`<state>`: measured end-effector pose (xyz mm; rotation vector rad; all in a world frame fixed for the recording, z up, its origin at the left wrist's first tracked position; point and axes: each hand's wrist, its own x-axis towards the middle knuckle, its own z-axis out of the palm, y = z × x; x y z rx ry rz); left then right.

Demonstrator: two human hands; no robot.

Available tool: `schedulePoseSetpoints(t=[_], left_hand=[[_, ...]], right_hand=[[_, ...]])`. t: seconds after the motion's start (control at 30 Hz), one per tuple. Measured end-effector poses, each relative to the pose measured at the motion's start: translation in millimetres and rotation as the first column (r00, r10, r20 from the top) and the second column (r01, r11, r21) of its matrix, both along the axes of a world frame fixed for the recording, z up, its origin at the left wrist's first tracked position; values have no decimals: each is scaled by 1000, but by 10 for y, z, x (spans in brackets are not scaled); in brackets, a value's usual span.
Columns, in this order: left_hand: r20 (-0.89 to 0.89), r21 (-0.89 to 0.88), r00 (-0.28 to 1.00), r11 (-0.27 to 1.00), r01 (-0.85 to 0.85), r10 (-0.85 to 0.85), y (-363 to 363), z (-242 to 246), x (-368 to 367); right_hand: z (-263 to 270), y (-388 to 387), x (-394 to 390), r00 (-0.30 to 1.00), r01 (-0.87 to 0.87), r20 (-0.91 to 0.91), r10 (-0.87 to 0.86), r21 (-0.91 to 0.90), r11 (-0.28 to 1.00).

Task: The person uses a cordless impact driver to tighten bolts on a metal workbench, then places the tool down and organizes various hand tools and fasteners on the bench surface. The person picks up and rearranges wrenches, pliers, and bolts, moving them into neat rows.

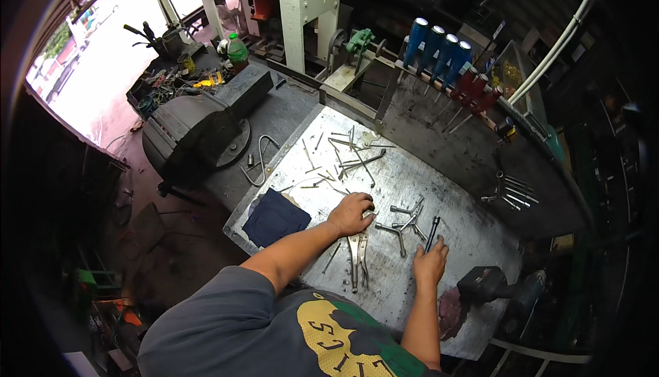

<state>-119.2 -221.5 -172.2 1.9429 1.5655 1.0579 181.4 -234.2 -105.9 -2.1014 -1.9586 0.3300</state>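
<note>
My left hand rests at the jaw end of a pair of locking pliers on the metal bench top; its fingers are bent and hide what lies under them. To the right, my right hand is closed round the lower end of a dark socket extension or wrench. Between the hands lie several Y-shaped socket wrenches. A long thin bolt or rod is left of the pliers. Beyond my left hand are scattered rods, small bolts and an L-shaped wrench.
A folded dark blue cloth lies at the bench's left edge. A large bench vise stands beyond it. A cordless power tool is at the right. Screwdrivers and combination wrenches line the dark back panel.
</note>
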Motion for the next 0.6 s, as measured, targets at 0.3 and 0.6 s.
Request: schedulePoseSetpoints(t=[0.3, 0.6], left_hand=[[219, -45, 927, 952, -302, 304, -792, 343, -589], [99, -106, 916, 920, -378, 388, -1803, 330, -1311]], right_hand=[[60, -1142, -1112, 931, -358, -63, 360, -354, 864], [250, -625, -697, -129, -385, -774, -620, -537, 750]])
